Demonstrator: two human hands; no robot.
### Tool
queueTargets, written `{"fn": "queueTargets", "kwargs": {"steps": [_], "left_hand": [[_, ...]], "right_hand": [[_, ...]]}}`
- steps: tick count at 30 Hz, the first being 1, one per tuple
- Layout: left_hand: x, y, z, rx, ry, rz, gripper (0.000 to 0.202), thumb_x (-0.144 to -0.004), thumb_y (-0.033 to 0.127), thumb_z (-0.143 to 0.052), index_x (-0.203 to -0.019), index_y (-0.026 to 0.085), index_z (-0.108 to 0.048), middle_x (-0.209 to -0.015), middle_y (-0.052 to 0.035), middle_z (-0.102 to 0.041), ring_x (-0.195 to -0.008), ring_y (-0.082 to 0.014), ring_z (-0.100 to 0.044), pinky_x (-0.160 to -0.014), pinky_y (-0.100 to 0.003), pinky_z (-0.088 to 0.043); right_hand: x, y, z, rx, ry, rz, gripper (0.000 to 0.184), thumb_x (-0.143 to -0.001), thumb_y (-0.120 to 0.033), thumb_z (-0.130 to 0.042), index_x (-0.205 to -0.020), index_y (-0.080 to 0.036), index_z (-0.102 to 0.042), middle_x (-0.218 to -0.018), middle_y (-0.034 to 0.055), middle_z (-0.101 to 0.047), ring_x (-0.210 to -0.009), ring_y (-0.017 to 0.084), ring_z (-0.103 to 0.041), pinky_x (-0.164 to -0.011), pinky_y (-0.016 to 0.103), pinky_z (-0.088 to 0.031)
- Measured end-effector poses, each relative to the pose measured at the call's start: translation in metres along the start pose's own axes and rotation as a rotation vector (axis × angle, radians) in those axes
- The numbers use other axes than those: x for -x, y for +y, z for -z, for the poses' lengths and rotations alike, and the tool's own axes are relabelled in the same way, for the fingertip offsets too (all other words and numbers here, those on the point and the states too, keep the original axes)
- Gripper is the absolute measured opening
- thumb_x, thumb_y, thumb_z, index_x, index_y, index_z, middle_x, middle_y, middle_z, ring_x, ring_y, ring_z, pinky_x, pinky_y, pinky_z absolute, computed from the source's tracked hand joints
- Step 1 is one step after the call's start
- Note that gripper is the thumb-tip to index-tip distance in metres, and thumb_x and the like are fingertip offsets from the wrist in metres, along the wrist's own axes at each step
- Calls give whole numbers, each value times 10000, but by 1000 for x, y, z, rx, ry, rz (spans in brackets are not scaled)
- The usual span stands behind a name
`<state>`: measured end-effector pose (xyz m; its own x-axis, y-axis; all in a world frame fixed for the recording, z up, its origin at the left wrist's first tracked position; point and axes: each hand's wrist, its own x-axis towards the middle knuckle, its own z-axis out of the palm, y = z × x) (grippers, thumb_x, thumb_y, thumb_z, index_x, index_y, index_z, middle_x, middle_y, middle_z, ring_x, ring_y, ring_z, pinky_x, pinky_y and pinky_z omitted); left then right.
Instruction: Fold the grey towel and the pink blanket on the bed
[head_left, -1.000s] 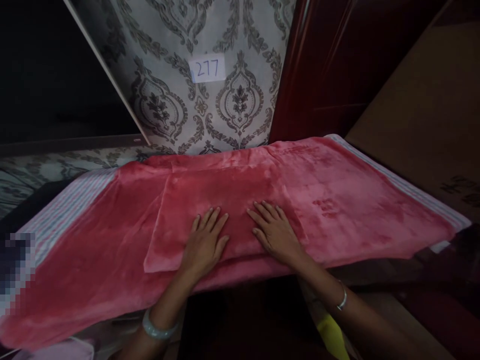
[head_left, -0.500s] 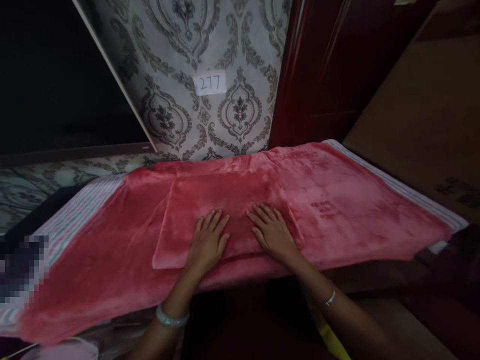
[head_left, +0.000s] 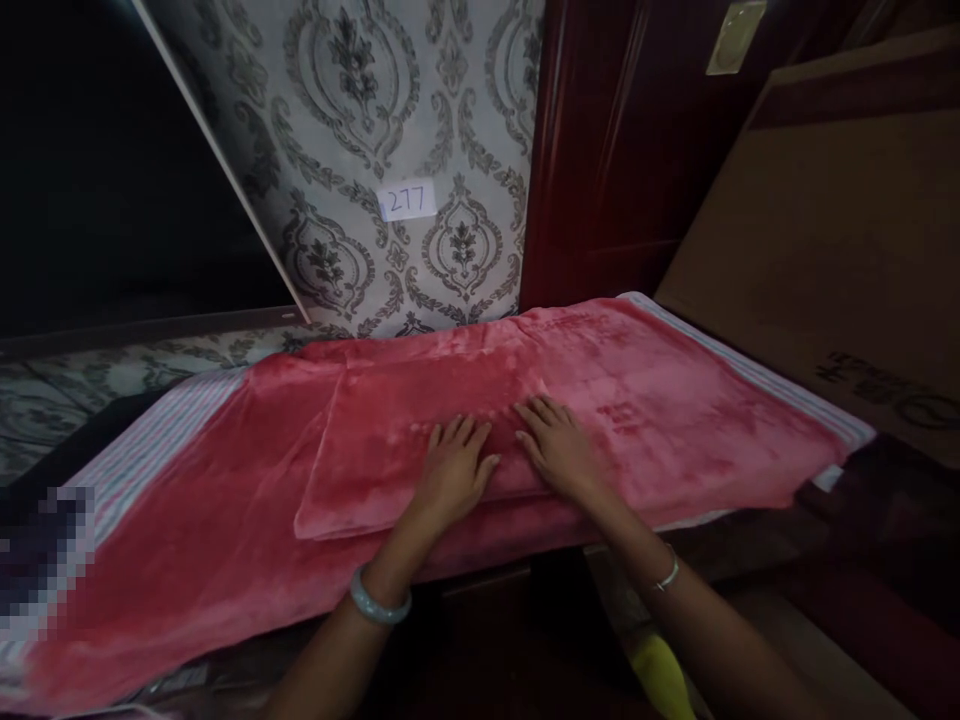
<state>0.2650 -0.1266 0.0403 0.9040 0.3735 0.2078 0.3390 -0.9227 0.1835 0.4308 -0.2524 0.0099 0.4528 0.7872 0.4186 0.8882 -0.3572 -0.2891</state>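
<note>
A folded pink plush cloth point(head_left: 375, 440) lies in a flat rectangle on a larger pink plush blanket point(head_left: 225, 520). My left hand point(head_left: 456, 465) rests palm down on the folded cloth, fingers spread. Palm down too, my right hand point(head_left: 559, 445) touches the cloth near its right end, its fingers stretched out. Neither hand grasps anything. My right hand and forearm partly hide the folded cloth's right edge.
Striped cloth point(head_left: 161, 430) shows at both ends of the blanket. A dark screen point(head_left: 135, 180) stands at the left, a cardboard box point(head_left: 825, 220) at the right. Behind are patterned wallpaper with a paper label point(head_left: 407, 200) and a dark red door point(head_left: 600, 150).
My left hand has slid to the right over the folded cloth, closer to my right hand. The view has shifted, showing more of the box and door.
</note>
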Motion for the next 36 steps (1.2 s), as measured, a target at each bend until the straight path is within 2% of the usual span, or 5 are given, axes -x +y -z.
{"fn": "queueTargets", "kwargs": {"steps": [7,14,19,30,36], "left_hand": [[-1,7,-23,-86,25,-10,531,-1043,409,-446,-1523,198,-533,-1627,-144,-442,-1535,-346,-357,-1229,-617,-307],[1,6,-29,-101,0,-13,538,-1045,375,-431,-1541,184,-510,-1638,-148,-423,-1544,-348,-341,-1233,-621,-298],[1,6,-34,-99,11,-6,535,-1041,348,-428,-1545,186,-503,-1632,-142,-435,-1545,-339,-340,-1242,-624,-283],[4,5,-37,-104,69,-23,533,-1041,364,-427,-1537,188,-512,-1632,-139,-438,-1544,-338,-340,-1236,-609,-295],[6,2,-23,-65,-10,-30,535,-1042,408,-460,-1523,183,-527,-1619,-149,-457,-1535,-330,-364,-1239,-582,-311]], "right_hand": [[12,11,-18,-10,-30,-5,521,-1051,-378,-410,-1538,-242,-534,-1627,102,-437,-1534,297,-336,-1213,551,-343],[16,10,-27,-16,14,-9,524,-1036,-354,-432,-1530,-219,-543,-1617,106,-451,-1532,316,-326,-1220,554,-337],[18,4,-27,17,-10,-49,522,-1042,-346,-410,-1532,-218,-536,-1623,117,-437,-1532,338,-312,-1142,581,-431],[18,6,-29,17,3,-28,514,-1042,-326,-401,-1522,-212,-546,-1620,113,-442,-1534,318,-314,-1179,560,-404],[15,9,-26,24,3,-5,510,-1035,-343,-432,-1504,-197,-566,-1594,121,-478,-1520,309,-350,-1201,537,-378]]}}
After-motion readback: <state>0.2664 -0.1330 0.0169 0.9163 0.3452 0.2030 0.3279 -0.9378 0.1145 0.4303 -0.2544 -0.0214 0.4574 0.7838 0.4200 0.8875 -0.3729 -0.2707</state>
